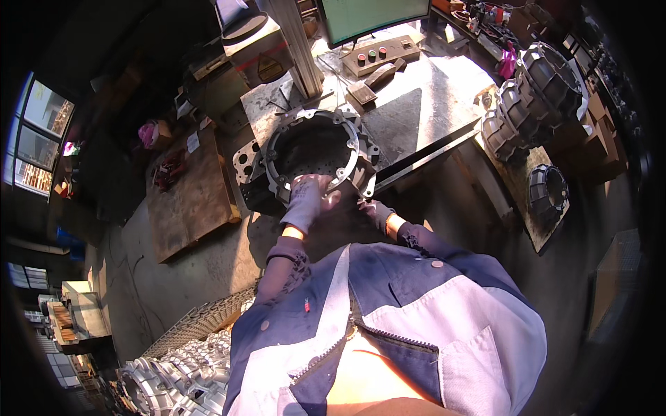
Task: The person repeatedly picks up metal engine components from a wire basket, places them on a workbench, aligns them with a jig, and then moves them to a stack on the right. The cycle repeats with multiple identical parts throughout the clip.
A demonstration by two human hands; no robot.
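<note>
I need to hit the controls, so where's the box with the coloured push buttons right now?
In the head view the button box sits top centre on the metal workbench, just below the monitor, beyond the ring-shaped casting.

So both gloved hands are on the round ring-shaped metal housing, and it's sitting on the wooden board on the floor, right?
Not quite. Both hands, left hand and right hand, are at the round metal housing, but it rests at the edge of the metal workbench, not on the wooden board, which lies apart on the floor. The head view shows this.
</note>
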